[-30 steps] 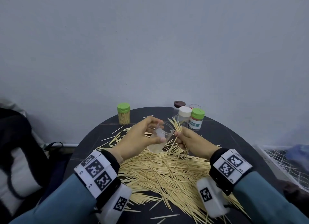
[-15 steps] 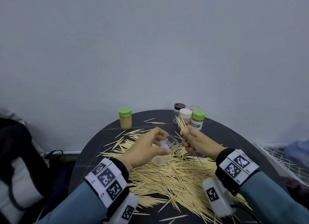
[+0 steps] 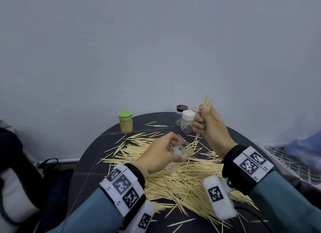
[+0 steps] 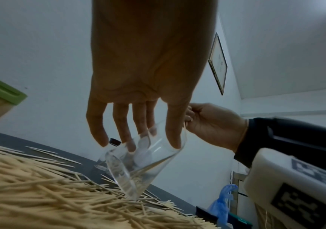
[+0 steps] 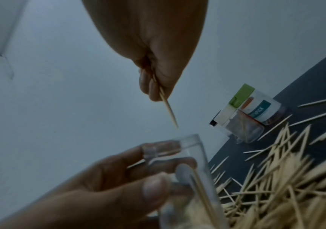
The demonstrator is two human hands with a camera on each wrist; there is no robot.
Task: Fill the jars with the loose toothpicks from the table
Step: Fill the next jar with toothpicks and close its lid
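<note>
Since a second earlier, my right hand (image 3: 207, 123) had risen from beside the clear jar (image 3: 180, 153) to well above the surface (image 3: 97, 145), carrying its small bundle of toothpicks (image 3: 207, 102) up in front of the far jars. My fingers were clenched round that bundle, tips pointing upward in the head view, while the right wrist view showed one pick poking down out of my fist toward the jar's open mouth.

My left hand (image 3: 161, 154) gripped the clear jar, thumb on one side and fingers (image 4: 128, 133) on the other, tilting it so that its base rested on the pile of loose toothpicks (image 3: 182, 177) spread over the middle of the dark round surface. At least one pick lay inside the jar in the right wrist view.

At the far left edge stood a green-lidded jar (image 3: 126, 122), upright and packed with picks. At the far right, partly behind my raised hand, stood a white-lidded jar (image 3: 187, 121) and a brown-lidded jar (image 3: 180, 113); the right wrist view showed another green-capped, labelled jar (image 5: 256, 106) next to them.
</note>
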